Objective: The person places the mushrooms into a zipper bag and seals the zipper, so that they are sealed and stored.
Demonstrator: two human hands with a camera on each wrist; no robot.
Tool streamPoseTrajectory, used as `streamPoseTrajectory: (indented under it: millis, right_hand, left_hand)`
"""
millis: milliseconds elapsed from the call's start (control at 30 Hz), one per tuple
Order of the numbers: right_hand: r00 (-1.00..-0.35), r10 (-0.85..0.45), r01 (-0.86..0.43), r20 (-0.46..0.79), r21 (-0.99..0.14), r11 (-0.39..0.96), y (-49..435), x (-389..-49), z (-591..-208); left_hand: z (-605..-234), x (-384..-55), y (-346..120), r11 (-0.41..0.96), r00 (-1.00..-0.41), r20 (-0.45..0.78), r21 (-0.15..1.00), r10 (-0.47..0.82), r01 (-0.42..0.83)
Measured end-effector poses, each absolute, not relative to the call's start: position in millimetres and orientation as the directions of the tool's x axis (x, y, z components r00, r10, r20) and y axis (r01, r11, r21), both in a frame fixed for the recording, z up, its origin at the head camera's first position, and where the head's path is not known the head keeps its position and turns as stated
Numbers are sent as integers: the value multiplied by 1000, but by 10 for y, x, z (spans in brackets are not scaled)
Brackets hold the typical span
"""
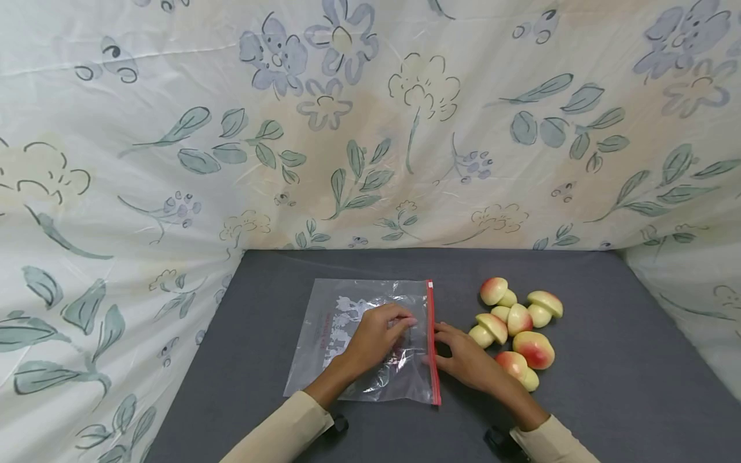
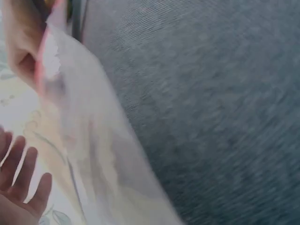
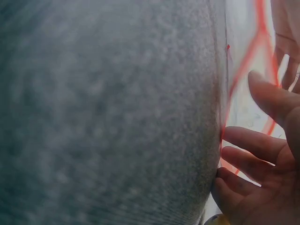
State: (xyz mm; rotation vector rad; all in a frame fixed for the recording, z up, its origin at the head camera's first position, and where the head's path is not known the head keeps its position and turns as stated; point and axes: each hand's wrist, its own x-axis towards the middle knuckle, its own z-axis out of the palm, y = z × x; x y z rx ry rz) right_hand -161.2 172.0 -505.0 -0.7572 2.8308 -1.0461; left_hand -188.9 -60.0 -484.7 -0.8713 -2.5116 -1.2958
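Observation:
A clear zip bag [image 1: 307, 354] with a red zip edge [image 1: 435, 373] lies on the dark cloth, its printed side up. Above the bag is my left hand [image 1: 375, 331]; in the left wrist view the fingers [image 2: 24, 171] are spread and apart from the plastic. My right hand [image 1: 471, 363] is at the red edge. From the right wrist, its fingers [image 3: 253, 143] touch one red strip, with the thumb held away. The two red strips stand apart there, so the bag's mouth gapes partway.
Several yellow mushroom-shaped pieces [image 1: 534, 350] with red blushes sit clustered right of the bag, close to the right hand. A dark grey cloth [image 1: 613, 386] covers the table. Flowered fabric [image 1: 370, 193] hangs behind and at both sides.

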Motion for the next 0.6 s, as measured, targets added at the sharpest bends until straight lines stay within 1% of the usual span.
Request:
streamPoseTrajectory:
  millis: [67, 133, 267, 400, 600]
  right_hand:
    - [-889, -443, -411, 113, -624, 665, 1719, -1610, -5034]
    - [-890, -443, -407, 109, -627, 664, 1715, -1605, -5016]
    - [-876, -460, -441, 141, -620, 649, 1711, -1611, -5014]
    - [-868, -469, -459, 161, -618, 638, 1714, -1622, -5035]
    - [-871, -466, -455, 158, -616, 643, 1719, -1626, -5037]
  left_hand:
    - [-4875, -1891, -595, 478, -807, 356, 666, 472, 573]
    - [-4901, -1886, -592, 503, -790, 299, 639, 535, 582]
    - [-4945, -1870, -577, 536, -760, 216, 592, 614, 601]
    - [-4984, -1866, -562, 539, -746, 206, 575, 633, 616]
    - [-4988, -1854, -548, 537, -749, 200, 584, 632, 609]
